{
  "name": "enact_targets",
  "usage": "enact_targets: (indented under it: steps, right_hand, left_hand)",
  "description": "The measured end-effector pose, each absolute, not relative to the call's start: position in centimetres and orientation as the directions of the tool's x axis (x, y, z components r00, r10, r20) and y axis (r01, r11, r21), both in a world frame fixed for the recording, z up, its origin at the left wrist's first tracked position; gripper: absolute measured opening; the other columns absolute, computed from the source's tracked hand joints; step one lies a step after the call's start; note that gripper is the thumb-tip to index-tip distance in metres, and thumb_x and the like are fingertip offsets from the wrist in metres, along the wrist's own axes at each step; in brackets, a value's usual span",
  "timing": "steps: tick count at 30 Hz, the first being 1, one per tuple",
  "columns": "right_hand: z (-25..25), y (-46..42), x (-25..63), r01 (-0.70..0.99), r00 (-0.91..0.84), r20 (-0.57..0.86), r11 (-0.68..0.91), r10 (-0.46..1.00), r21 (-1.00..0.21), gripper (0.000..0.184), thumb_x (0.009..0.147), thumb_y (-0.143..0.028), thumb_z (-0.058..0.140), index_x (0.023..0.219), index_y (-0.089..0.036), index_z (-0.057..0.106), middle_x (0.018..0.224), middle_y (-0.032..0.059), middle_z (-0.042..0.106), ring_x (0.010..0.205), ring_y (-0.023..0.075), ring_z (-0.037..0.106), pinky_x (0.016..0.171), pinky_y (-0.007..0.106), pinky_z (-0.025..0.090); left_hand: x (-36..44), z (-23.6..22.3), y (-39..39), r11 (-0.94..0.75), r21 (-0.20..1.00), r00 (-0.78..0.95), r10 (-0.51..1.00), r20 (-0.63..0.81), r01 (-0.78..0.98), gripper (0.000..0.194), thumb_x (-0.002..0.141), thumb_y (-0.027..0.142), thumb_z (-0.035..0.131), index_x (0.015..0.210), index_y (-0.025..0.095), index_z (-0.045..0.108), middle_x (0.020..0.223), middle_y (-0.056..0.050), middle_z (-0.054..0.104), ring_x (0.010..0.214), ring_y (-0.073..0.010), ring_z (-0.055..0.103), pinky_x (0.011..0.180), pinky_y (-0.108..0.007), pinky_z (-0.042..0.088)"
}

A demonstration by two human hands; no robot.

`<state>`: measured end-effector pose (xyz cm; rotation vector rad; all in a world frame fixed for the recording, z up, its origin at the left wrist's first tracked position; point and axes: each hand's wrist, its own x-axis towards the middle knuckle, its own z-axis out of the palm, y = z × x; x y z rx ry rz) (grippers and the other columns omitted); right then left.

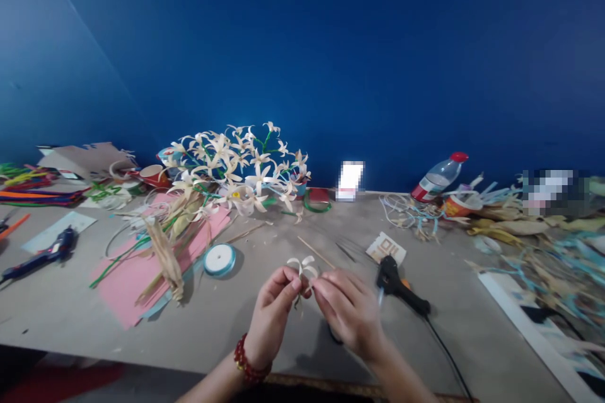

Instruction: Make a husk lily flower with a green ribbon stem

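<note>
1. Pinching small white flower (307,266) in left hand (278,296), thumb and fingers closed on its base, petals curling up and out above fingertips.
2. Right hand (350,312) just beside left, fingers bent and bunched, tips at right side of flower. Can't tell if gripping a petal or only touching.
3. Flower between both hands, held above grey table (198,327). Thin strands hanging below left fingertips.
4. Red bead bracelet (250,359) around left wrist.
5. Just right of right hand: black glue gun (401,286), lying on table, cable running toward near edge. Printed card (386,249) just beyond gun.
6. Beyond both hands: thin stick (316,252), lying at a slant.
7. Left of left hand and slightly beyond: ribbon roll (219,260), flat. Farther left: pink paper (116,293) with dry husk (165,261) on top, then blue glue gun (42,255).
8. Well beyond left hand: bunch of white flowers (231,157) on green stems, near blue wall (331,63).
9. Beyond and right of right hand: bottle (437,177) with red cap, tilted. Farther right, nearer: white power strip (524,334), partly cut off by view.
</note>
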<state>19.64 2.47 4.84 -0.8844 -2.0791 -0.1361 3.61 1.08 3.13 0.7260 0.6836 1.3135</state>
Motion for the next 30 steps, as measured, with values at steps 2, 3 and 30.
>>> enact_targets:
  steps: [2, 3, 30]
  right_hand:
    - [4.7, 2.3, 19.7, 0.637, -0.386, 0.736, 0.738, 0.556, -0.223, 0.014, 0.089, -0.01, 0.057, 0.092, -0.02, 0.066, 0.077, 0.0046, 0.069, 0.07, 0.0179, 0.063, 0.068, 0.03, 0.052]
    - [4.5, 2.2, 19.7, 0.626, -0.374, 0.723, 0.734, 0.581, -0.266, 0.015, 0.089, -0.01, 0.057, 0.092, -0.021, 0.066, 0.077, 0.0044, 0.069, 0.07, 0.0179, 0.063, 0.069, 0.03, 0.052]
    - [4.9, 2.3, 18.3, 0.477, 0.034, 0.752, 0.651, 0.658, -0.591, 0.012, 0.083, -0.014, 0.066, 0.085, -0.025, 0.07, 0.101, 0.0059, 0.059, 0.102, 0.0252, 0.055, 0.088, 0.044, 0.047]
  left_hand:
    - [3.7, 3.1, 1.1, 0.113, 0.795, 0.142, 0.989, -0.035, -0.595, 0.014, 0.087, 0.027, 0.065, 0.08, 0.015, 0.062, 0.079, -0.004, 0.06, 0.077, -0.0156, 0.051, 0.078, -0.029, 0.04]
    - [3.8, 3.1, 1.1, 0.111, 0.796, 0.142, 0.989, -0.032, -0.595, 0.014, 0.087, 0.027, 0.065, 0.079, 0.015, 0.062, 0.079, -0.004, 0.059, 0.077, -0.0155, 0.051, 0.078, -0.029, 0.04]
    - [4.9, 3.9, 1.0, 0.173, 0.767, 0.17, 0.982, -0.085, -0.618, 0.017, 0.083, 0.028, 0.069, 0.075, 0.015, 0.061, 0.069, 0.0, 0.058, 0.069, -0.0121, 0.05, 0.071, -0.025, 0.04]
